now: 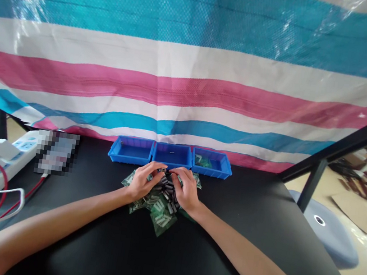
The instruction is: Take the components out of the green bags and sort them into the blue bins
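Left forearm (55, 224) nearest me, I see the left hand (143, 182) and right hand (185, 190) curled inward, fingertips (159, 167) meeting around a small dark part (164, 170), possibly pinching it, midway between them above a heap of green packets (161, 212)

three blue bins (170, 165) block the way beyond the hands (143, 181); a power strip (25, 147) and red cables (5, 181) sit at left; the table (139, 258) leaves room at lower middle of the frame.
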Motion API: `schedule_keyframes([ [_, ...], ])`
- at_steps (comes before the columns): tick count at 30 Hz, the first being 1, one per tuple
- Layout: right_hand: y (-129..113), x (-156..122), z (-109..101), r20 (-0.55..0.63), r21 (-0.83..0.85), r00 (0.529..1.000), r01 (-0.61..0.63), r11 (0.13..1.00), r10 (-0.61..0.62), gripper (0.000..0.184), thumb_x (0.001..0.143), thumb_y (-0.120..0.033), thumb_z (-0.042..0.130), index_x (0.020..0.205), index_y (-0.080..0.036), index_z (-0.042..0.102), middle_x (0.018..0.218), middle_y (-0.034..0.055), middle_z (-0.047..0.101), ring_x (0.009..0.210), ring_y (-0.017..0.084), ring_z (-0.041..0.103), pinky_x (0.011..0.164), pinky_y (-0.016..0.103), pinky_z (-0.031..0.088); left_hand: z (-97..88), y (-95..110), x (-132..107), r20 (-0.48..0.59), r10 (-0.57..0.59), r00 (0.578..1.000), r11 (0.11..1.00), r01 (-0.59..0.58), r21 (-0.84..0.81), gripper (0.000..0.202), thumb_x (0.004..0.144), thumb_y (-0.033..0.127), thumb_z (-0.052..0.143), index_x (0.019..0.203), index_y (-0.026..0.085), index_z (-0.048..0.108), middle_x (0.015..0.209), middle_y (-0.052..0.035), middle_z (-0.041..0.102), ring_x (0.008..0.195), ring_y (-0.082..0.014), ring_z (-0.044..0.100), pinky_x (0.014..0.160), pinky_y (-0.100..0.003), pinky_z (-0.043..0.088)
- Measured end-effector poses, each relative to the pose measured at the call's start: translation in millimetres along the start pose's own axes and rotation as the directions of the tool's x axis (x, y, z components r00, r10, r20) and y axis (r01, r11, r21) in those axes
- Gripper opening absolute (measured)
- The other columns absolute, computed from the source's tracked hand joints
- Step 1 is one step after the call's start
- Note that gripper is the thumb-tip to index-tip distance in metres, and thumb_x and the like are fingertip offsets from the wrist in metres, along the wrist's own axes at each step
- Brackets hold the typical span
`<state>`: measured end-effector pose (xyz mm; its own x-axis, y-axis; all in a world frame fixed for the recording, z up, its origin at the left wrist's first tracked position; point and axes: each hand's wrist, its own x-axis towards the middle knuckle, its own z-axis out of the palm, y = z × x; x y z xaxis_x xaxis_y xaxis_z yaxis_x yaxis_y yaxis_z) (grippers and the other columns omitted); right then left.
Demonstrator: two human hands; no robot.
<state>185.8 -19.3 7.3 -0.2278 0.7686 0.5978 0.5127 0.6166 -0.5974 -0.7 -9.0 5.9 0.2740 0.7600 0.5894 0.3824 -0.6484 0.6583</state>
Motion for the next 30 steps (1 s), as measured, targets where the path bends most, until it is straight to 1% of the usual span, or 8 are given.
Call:
schedule_keyframes([
  [3,-0.7,-0.7,-0.4,-0.004,-0.005,1.000,0.009,1.000,-0.009,0.018,0.097,-0.020,0.044,0.103,-0.021,0.061,0.096,0.0059,0.067,0.091,0.021,0.062,0.083,0.036,0.044,0.0,-1.0,1.0,-0.002,0.033,0.999,0.999,-0.033,-0.005,0.027,0.095,0.023,0.048,0.118,0.021,0.063,0.099,-0.0067,0.066,0.072,-0.0115,0.063,0.069,-0.023,0.052],
  [6,-1.7,-1.1,-1.4,0.009,-0.017,0.999,0.035,0.999,-0.035,0.019,0.096,-0.020,0.046,0.109,-0.021,0.059,0.093,0.0063,0.067,0.088,0.022,0.061,0.081,0.036,0.045,0.7,-2.9,1.1,-0.006,0.033,0.999,0.999,-0.033,0.003,0.026,0.095,0.026,0.049,0.116,0.021,0.064,0.096,-0.0064,0.067,0.075,-0.0130,0.064,0.068,-0.023,0.053],
  [11,-2.3,-1.6,-2.2,0.025,-0.005,0.994,0.106,0.994,-0.106,0.021,0.093,-0.020,0.051,0.113,-0.021,0.057,0.094,0.0071,0.066,0.089,0.022,0.061,0.082,0.037,0.045,3.4,-6.5,-0.9,-0.038,-0.061,0.997,0.998,0.061,-0.008,0.019,0.090,0.032,0.058,0.103,0.019,0.066,0.090,-0.0043,0.070,0.070,-0.0125,0.065,0.063,-0.022,0.053],
  [15,0.7,-2.4,-0.4,0.021,-0.009,0.993,0.118,0.993,-0.118,0.021,0.093,-0.021,0.054,0.114,-0.020,0.058,0.094,0.0069,0.066,0.089,0.022,0.062,0.081,0.037,0.045,4.8,-5.4,-1.6,-0.034,-0.103,0.994,0.993,0.101,-0.058,0.017,0.090,0.032,0.058,0.099,0.018,0.064,0.082,-0.0010,0.071,0.063,-0.0103,0.065,0.060,-0.019,0.051],
  [20,4.1,-3.0,2.1,0.035,-0.009,0.991,0.127,0.992,-0.126,0.016,0.094,-0.024,0.055,0.107,-0.021,0.062,0.096,0.0070,0.067,0.090,0.021,0.063,0.082,0.037,0.046,3.8,-4.5,-2.2,-0.033,-0.091,0.995,0.995,0.089,-0.052,0.018,0.089,0.034,0.060,0.097,0.018,0.064,0.076,0.0003,0.070,0.060,-0.0098,0.063,0.061,-0.019,0.051],
  [23,4.1,-2.8,2.0,0.015,-0.007,0.994,0.110,0.994,-0.109,0.015,0.095,-0.025,0.053,0.106,-0.021,0.063,0.093,0.0071,0.067,0.088,0.021,0.063,0.080,0.037,0.047,2.6,-5.0,-1.8,-0.024,-0.072,0.997,0.997,0.071,-0.028,0.022,0.087,0.036,0.062,0.100,0.019,0.065,0.080,-0.0009,0.070,0.058,-0.0096,0.061,0.062,-0.020,0.052],
  [27,3.8,-2.5,1.1,-0.044,0.006,0.997,0.069,0.998,-0.069,0.016,0.096,-0.024,0.049,0.104,-0.020,0.062,0.091,0.0069,0.067,0.086,0.021,0.062,0.079,0.036,0.048,2.9,-4.7,0.6,-0.020,-0.025,0.999,1.000,0.025,0.014,0.028,0.084,0.037,0.066,0.107,0.020,0.066,0.088,-0.0024,0.070,0.057,-0.0087,0.058,0.065,-0.021,0.052],
  [30,4.3,-2.5,1.4,-0.035,0.001,0.998,0.056,0.998,-0.056,0.018,0.097,-0.025,0.047,0.103,-0.020,0.063,0.091,0.0069,0.068,0.085,0.021,0.063,0.079,0.037,0.048,3.7,-3.3,2.4,-0.019,-0.012,1.000,0.999,0.012,0.038,0.023,0.087,0.036,0.063,0.103,0.020,0.068,0.086,-0.0032,0.069,0.060,-0.0099,0.057,0.065,-0.023,0.052],
])
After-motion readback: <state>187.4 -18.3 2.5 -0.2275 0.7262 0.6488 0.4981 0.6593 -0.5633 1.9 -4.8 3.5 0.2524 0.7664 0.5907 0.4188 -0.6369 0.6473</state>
